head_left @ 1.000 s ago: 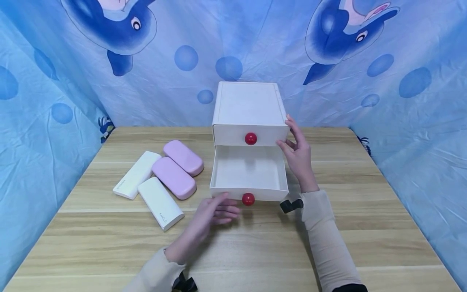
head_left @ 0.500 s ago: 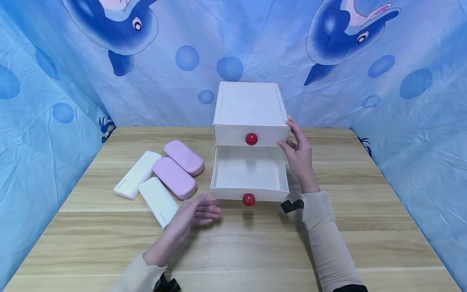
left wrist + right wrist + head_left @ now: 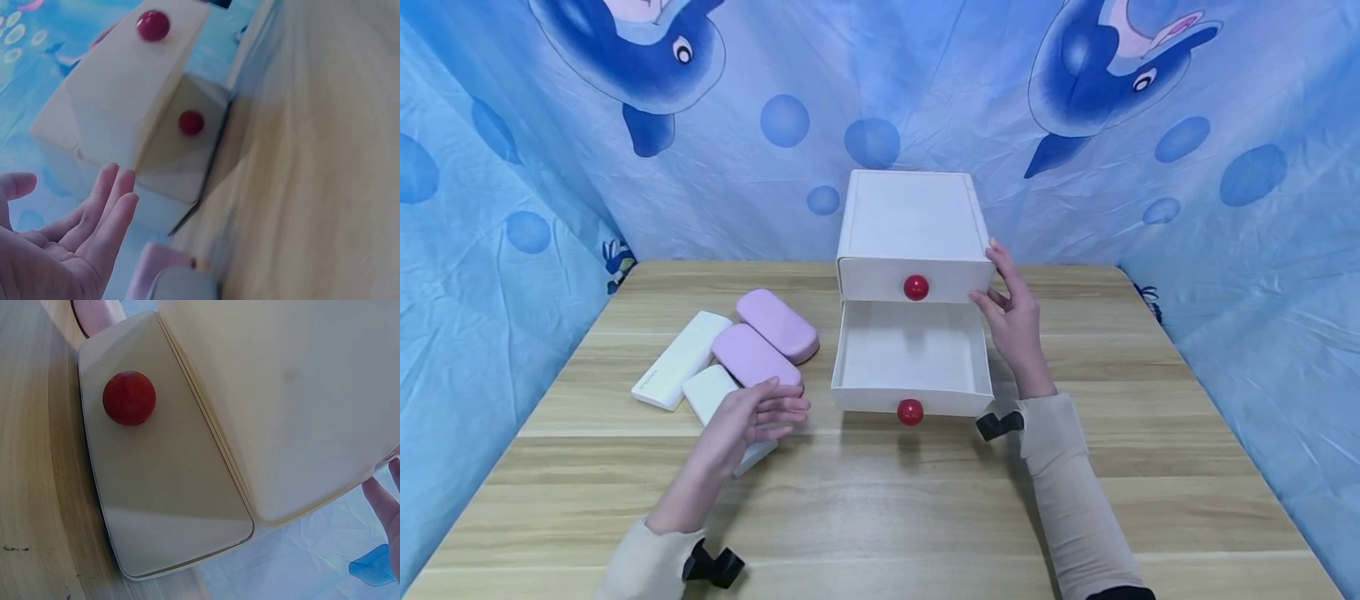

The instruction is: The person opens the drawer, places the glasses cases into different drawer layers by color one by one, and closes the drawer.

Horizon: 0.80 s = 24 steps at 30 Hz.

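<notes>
A white drawer cabinet (image 3: 917,215) with red ball knobs stands at mid-table. Its bare drawer (image 3: 917,346) is pulled out below the top one; a lower drawer front (image 3: 162,481) is closed. My right hand (image 3: 1017,327) holds the cabinet's front right corner, thumb on the front and fingers along the side. My left hand (image 3: 741,425) holds nothing, fingers extended and palm turned right, over a white power bank (image 3: 706,390) that it partly hides. Beside it lie two purple glasses cases, the nearer (image 3: 756,356) and the farther (image 3: 777,323), and another white power bank (image 3: 681,358).
The wooden table (image 3: 910,533) stretches in front of the cabinet and to both sides. A blue dolphin-print cloth (image 3: 880,75) hangs behind and beside it. The pulled-out drawer juts over the tabletop, with its knob (image 3: 910,412) toward me.
My left hand has moved left, away from the pulled-out drawer's front, to over the nearer power bank. The right hand, cabinet and drawer have stayed put.
</notes>
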Available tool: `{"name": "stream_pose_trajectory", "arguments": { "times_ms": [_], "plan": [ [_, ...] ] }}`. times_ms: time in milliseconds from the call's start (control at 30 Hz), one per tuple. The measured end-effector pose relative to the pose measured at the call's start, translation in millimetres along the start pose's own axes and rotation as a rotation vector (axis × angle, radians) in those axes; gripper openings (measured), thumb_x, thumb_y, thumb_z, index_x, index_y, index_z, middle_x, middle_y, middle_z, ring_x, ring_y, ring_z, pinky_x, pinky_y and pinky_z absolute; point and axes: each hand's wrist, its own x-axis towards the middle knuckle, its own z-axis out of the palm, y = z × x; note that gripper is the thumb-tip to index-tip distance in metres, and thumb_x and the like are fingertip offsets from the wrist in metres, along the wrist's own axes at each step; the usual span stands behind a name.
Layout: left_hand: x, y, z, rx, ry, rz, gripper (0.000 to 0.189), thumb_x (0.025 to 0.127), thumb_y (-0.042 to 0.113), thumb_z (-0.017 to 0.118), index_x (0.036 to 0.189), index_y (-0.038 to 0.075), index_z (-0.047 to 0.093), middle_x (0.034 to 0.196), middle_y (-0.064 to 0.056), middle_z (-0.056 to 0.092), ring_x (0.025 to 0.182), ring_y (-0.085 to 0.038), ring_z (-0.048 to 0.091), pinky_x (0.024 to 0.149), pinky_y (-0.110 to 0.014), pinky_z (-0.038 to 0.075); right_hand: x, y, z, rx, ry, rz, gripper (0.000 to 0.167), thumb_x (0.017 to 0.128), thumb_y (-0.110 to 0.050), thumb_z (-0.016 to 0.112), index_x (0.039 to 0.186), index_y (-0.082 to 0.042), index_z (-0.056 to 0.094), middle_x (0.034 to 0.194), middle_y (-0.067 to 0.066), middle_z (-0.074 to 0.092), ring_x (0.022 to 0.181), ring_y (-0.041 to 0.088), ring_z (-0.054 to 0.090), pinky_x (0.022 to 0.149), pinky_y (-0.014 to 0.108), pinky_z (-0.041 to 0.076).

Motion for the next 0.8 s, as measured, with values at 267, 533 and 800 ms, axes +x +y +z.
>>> {"name": "stream_pose_trajectory", "arguments": {
  "times_ms": [267,533,800],
  "plan": [
    [-1.9,7.5,-30.5,-0.031,0.053,0.114,0.033,0.104,0.033,0.044,0.110,0.012,0.068,0.095,0.005,0.075,0.090,-0.010,0.072,0.080,-0.025,0.059,-0.7,1,1,-0.007,0.007,-0.021,0.060,0.087,-0.002,0.068,0.143,-0.007,0.046,0.156,0.002,0.036,0.140,0.022,0.041,0.098,0.034,0.050],
    [-6.0,13.0,-68.6,-0.116,0.110,0.207,0.027,0.103,0.030,0.047,0.105,0.018,0.072,0.097,0.004,0.076,0.092,-0.010,0.072,0.079,-0.023,0.059,0.0,1,1,0.008,0.004,-0.012,0.058,0.089,-0.003,0.066,0.143,-0.007,0.046,0.156,0.000,0.037,0.140,0.021,0.041,0.099,0.031,0.050],
    [-8.9,10.0,-94.8,-0.222,0.168,0.257,0.024,0.102,0.025,0.049,0.102,0.016,0.072,0.098,0.001,0.076,0.091,-0.012,0.073,0.078,-0.024,0.059,-0.6,1,1,0.014,0.006,-0.024,0.058,0.088,-0.002,0.067,0.142,-0.006,0.046,0.156,0.000,0.037,0.141,0.021,0.040,0.097,0.024,0.050]
  ]
}}
